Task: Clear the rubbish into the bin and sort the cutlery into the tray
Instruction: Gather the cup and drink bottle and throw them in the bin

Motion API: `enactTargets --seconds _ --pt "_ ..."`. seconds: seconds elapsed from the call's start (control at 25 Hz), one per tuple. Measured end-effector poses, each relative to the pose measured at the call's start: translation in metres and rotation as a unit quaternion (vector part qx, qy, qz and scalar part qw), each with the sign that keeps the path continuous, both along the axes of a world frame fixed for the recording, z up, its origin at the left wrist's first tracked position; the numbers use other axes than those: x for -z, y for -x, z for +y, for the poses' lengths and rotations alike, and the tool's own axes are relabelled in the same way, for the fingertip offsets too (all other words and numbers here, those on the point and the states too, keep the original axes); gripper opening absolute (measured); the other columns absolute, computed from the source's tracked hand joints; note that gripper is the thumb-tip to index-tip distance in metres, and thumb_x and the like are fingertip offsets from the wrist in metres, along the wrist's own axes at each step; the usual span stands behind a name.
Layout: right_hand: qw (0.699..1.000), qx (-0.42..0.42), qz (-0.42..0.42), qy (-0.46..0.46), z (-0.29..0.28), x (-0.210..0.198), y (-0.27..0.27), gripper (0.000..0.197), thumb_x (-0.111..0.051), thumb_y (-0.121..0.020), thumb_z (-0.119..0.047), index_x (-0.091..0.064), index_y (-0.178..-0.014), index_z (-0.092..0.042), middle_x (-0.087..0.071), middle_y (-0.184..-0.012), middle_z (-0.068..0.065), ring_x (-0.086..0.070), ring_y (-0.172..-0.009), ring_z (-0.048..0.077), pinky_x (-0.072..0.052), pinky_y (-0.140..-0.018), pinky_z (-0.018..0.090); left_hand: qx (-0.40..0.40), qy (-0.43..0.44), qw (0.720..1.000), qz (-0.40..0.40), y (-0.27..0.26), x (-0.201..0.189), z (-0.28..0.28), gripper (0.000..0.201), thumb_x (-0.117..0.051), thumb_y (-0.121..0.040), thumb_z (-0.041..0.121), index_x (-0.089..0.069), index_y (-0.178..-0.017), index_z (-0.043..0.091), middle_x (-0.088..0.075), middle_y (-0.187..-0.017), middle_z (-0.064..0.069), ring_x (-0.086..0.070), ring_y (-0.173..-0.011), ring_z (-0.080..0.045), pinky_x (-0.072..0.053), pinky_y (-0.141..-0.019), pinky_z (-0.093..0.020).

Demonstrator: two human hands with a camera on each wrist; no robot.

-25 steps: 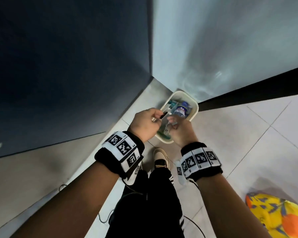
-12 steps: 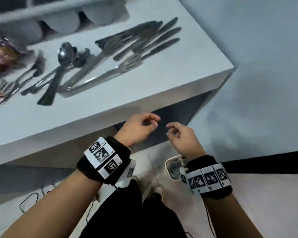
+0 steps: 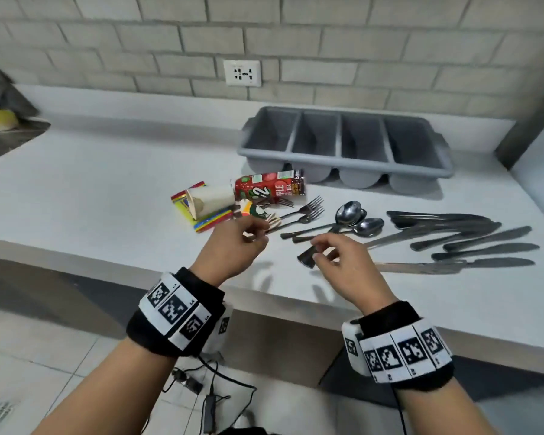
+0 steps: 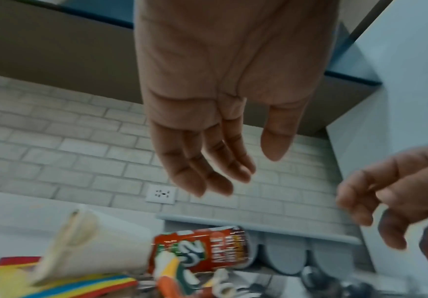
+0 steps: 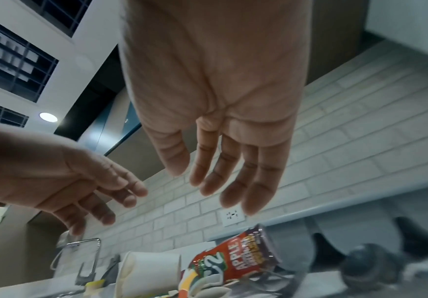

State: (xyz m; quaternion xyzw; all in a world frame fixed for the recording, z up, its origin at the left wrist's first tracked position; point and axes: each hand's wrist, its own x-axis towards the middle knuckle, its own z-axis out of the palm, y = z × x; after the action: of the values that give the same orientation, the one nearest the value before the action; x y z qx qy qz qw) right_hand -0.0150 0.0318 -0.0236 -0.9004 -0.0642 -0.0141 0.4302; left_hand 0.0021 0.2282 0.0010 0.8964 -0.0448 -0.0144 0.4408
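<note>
Both my hands hover empty over the front of the white counter (image 3: 107, 196). My left hand (image 3: 255, 235) hangs with relaxed fingers just in front of a colourful wrapper (image 3: 208, 219), a paper cup (image 3: 209, 199) on its side and a red can (image 3: 269, 187) lying flat. My right hand (image 3: 319, 251) is loosely curled above the handles of the forks (image 3: 305, 211) and spoons (image 3: 349, 215). Several knives (image 3: 468, 237) lie to its right. The grey four-compartment tray (image 3: 343, 164) stands behind. The left wrist view shows the left hand (image 4: 215, 161) over the can (image 4: 202, 250); the right wrist view shows the right hand (image 5: 220, 171) holding nothing.
A wall socket (image 3: 242, 72) sits in the brick wall behind the tray. A sink edge (image 3: 0, 139) is at the far left and a side wall (image 3: 540, 142) closes the counter on the right. Cables (image 3: 208, 394) lie on the floor below.
A second ago both hands were low over the bin on the floor with rubbish at their fingers. They have come up empty over the counter, and my view swung up with them.
</note>
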Motion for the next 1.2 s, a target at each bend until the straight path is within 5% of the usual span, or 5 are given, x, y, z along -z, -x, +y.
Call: enactTargets --seconds 0.32,0.52,0.68,1.0,1.2 --pt "0.977 -0.039 0.062 0.198 0.088 -0.008 -0.116 0.037 -0.056 -0.088 -0.022 -0.054 -0.124 -0.018 -0.052 -0.131 0.004 -0.059 -0.104 0.02 -0.051 -0.093 0.036 -0.101 -0.144 0.984 -0.001 -0.099 0.021 0.108 0.062 -0.068 -0.077 0.025 -0.046 -0.135 0.019 -0.039 -0.14 -0.014 -0.044 -0.126 -0.033 -0.039 -0.106 -0.039" --pt "0.931 -0.056 0.161 0.322 0.12 0.018 -0.155 0.068 -0.068 -0.077 -0.036 -0.041 -0.136 -0.017 -0.052 -0.133 0.006 -0.05 -0.121 0.026 -0.045 -0.101 0.037 -0.02 -0.253 0.966 0.056 -0.146 0.035 0.113 0.086 -0.073 -0.071 0.042 -0.031 -0.144 0.023 -0.032 -0.148 -0.012 -0.037 -0.134 -0.032 -0.035 -0.109 -0.043" --pt "0.92 -0.04 0.182 0.344 0.131 0.032 -0.171 0.065 -0.071 -0.076 -0.025 -0.042 -0.133 -0.012 -0.058 -0.127 0.007 -0.057 -0.115 0.024 -0.047 -0.096 0.032 0.012 -0.272 0.96 0.071 -0.162 0.046 0.114 0.077 -0.073 -0.071 0.037 -0.04 -0.138 0.017 -0.052 -0.133 -0.011 -0.053 -0.119 -0.027 -0.047 -0.095 -0.036" --pt "0.948 -0.01 0.182 0.262 0.126 0.036 -0.176 0.053 -0.067 -0.078 -0.025 -0.047 -0.124 -0.011 -0.06 -0.119 0.009 -0.059 -0.106 0.025 -0.051 -0.091 0.034 -0.058 -0.123 0.989 0.061 -0.171 0.037 0.128 0.055 -0.07 -0.074 0.038 -0.054 -0.12 0.012 -0.062 -0.107 -0.003 -0.057 -0.089 -0.021 -0.044 -0.066 -0.024" --pt "0.982 0.055 0.148 0.107 0.127 0.025 -0.174 0.031 -0.046 -0.093 -0.008 -0.051 -0.123 -0.006 -0.06 -0.122 0.014 -0.057 -0.112 0.028 -0.046 -0.096 0.035 -0.043 0.131 0.98 0.141 -0.164 0.021 0.128 0.049 -0.067 -0.062 0.046 -0.061 -0.097 0.013 -0.065 -0.099 -0.012 -0.06 -0.086 -0.027 -0.05 -0.077 -0.037"
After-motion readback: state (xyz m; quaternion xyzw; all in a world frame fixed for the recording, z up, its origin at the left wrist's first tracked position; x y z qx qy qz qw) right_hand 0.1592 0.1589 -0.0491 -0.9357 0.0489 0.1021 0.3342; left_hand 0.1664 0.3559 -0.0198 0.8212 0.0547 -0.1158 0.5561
